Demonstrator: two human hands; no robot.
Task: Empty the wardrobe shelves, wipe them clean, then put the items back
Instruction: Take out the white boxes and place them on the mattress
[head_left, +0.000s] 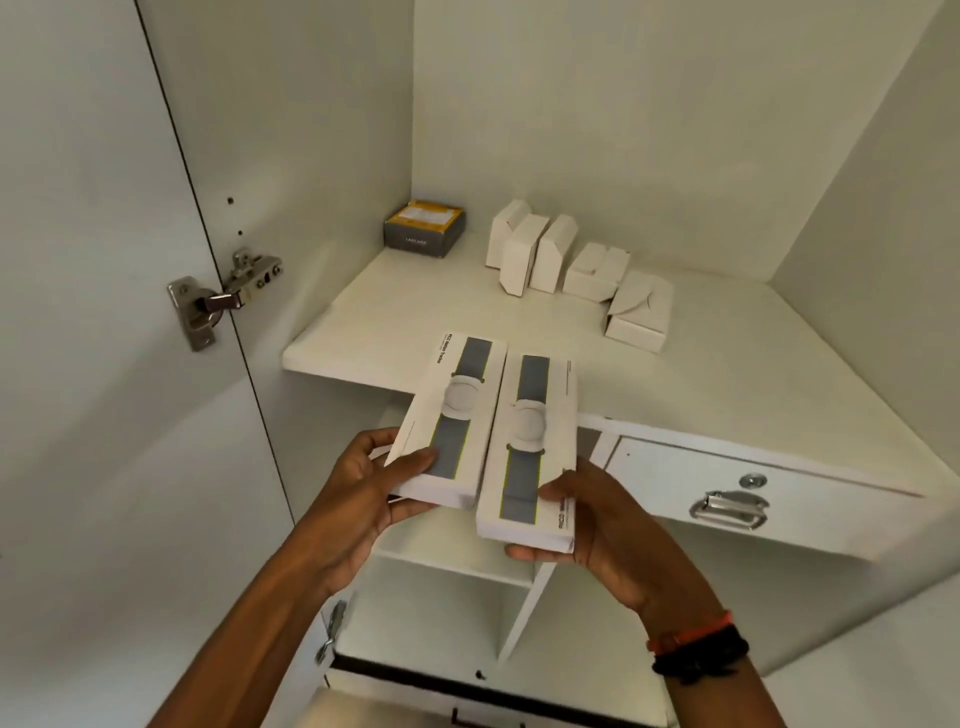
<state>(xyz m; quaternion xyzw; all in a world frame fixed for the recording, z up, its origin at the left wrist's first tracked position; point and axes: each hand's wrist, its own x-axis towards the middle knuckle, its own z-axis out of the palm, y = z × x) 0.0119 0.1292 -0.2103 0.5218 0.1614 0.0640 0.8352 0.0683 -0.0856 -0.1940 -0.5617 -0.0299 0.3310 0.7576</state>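
Before shelf (363, 332) | left grip (358, 493) pinches left box (452, 410) near-end | right grip (602, 519) pinches right box (535, 447) near-end

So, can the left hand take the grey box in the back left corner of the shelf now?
Probably not yet: the left hand grips a long white box. The shelf before the grey box is bare, so the way looks free.

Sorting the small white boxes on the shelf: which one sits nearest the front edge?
The rightmost small white box, at the row's end; the other four all sit farther back on the shelf.
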